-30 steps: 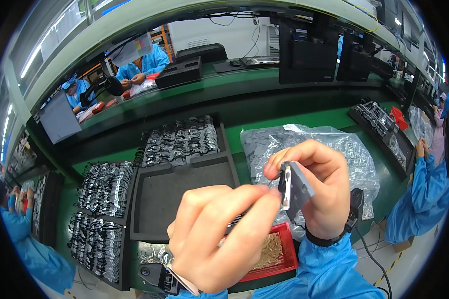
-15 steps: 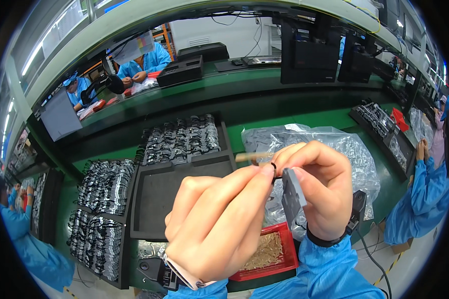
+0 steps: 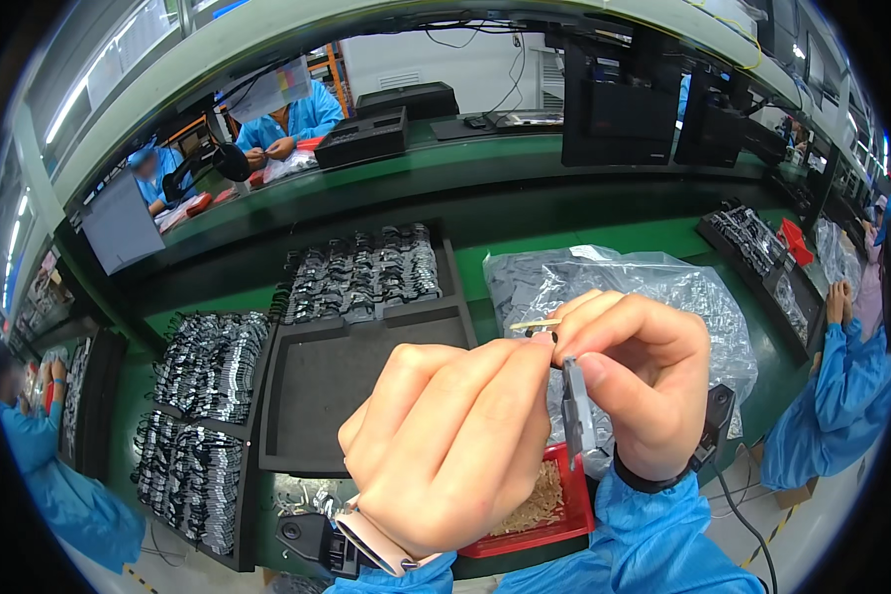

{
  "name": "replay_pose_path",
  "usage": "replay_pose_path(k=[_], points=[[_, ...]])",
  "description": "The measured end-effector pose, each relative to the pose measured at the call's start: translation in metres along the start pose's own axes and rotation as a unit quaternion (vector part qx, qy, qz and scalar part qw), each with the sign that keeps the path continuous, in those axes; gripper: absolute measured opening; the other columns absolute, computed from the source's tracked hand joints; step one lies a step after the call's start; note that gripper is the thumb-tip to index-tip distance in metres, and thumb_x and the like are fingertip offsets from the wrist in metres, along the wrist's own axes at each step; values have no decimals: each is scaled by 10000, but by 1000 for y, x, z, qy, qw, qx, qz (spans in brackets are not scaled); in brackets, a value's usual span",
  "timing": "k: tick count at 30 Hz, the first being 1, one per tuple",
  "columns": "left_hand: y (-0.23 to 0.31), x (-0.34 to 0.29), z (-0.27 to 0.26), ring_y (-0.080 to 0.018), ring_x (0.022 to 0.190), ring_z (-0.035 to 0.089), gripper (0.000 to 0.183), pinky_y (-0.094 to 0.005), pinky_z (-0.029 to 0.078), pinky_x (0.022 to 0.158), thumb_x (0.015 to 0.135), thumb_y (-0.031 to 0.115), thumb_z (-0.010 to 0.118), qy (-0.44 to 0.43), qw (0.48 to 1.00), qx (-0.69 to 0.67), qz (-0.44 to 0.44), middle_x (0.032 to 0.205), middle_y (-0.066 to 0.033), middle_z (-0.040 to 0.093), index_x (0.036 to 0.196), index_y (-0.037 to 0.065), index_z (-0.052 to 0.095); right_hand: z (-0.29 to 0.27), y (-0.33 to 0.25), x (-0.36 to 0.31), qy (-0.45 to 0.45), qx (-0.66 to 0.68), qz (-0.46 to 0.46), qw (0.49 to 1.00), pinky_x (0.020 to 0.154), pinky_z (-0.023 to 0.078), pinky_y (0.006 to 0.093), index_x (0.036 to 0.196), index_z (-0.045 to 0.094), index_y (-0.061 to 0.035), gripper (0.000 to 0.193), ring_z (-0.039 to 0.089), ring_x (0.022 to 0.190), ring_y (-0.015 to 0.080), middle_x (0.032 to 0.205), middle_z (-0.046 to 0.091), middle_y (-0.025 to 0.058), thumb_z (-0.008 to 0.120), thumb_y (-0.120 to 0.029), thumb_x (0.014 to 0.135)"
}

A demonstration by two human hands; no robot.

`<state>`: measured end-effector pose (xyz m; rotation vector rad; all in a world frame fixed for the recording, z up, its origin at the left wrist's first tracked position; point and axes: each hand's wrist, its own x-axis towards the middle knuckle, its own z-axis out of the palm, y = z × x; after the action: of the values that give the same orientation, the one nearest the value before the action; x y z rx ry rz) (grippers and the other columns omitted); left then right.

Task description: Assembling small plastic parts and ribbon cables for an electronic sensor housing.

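In front of me my two hands meet at the fingertips. My right hand (image 3: 648,381) is closed on a flat grey plastic piece (image 3: 576,411), held upright between thumb and fingers. My left hand (image 3: 450,441) is pinched at the top edge of that piece. A small black part (image 3: 543,336) shows at its fingertips, mostly hidden by them. Just above, a thin tan strip (image 3: 535,325) sticks out leftward beside the right fingers; which hand grips it is unclear. Below the hands stands a red bin (image 3: 535,542) with many small tan pieces.
Black trays hold rows of dark parts, at the left (image 3: 208,371) and far centre (image 3: 361,272). A bare black tray (image 3: 356,396) lies in front. Clear plastic bags (image 3: 643,297) cover the right side. Another parts tray (image 3: 752,247) is farther right. Co-workers in blue sit around.
Both hands have shifted slightly right. The grey piece has turned more edge-on, and the tan strip has moved right and lower, closer to the fingertips.
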<state>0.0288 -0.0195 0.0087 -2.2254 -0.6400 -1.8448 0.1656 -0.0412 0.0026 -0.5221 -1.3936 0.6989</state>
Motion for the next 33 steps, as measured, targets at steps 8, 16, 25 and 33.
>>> replay_pose_path(k=[8,16,25,33], points=[[-7,1,-3,-212,575,546,265,-271,436,507,496,-37,644,-17,999,-10,25,690,-93,619,760,-14,645,0,-1,0,-8,-14,0,1000,726,450,296,797,605,64,100,585,785,199,808,617,152,608,80,699],[-7,1,-7,-204,559,537,264,-258,433,487,477,-27,640,-35,998,6,49,694,-94,625,741,-21,644,-1,-1,0,-9,-30,-9,999,727,452,300,785,611,62,94,589,783,204,796,622,149,613,83,694],[-5,1,-8,-180,570,524,172,-235,394,465,590,-75,624,-3,1000,-13,-12,668,-79,600,746,-3,629,2,-4,1,-5,-18,29,999,744,446,290,784,608,58,74,583,806,186,834,615,155,602,73,712],[-6,0,-12,-161,574,522,206,-222,367,439,583,-109,624,8,999,-17,-36,682,-77,608,753,7,629,5,-3,-1,-6,6,17,1000,748,445,298,769,607,52,70,579,820,193,848,616,168,600,75,703]])
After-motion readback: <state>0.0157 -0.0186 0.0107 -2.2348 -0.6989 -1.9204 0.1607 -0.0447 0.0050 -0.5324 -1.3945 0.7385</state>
